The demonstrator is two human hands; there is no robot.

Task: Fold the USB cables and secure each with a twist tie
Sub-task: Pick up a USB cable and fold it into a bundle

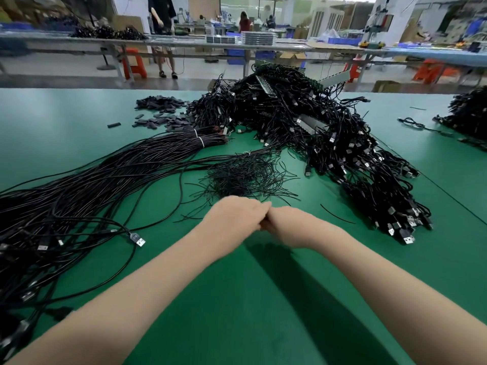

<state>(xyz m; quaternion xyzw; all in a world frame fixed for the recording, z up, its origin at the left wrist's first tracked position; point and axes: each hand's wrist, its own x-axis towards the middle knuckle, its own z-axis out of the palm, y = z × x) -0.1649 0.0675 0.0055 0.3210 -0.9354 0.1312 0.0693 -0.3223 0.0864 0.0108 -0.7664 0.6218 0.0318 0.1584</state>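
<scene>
Green work table (263, 299) up front; long grey bench (184, 44) behind w/ 2 orange stools (134, 63) under it, blue bins (235, 54), pale floor (66, 67), white pillar (395, 17), bright overhead light.

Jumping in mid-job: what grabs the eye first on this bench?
The two hands, left hand and right hand, meet at centre over the green table. Behind them lies the loose twist tie pile. Long straight USB cables sweep left; a heap of folded cables rises right.
</scene>
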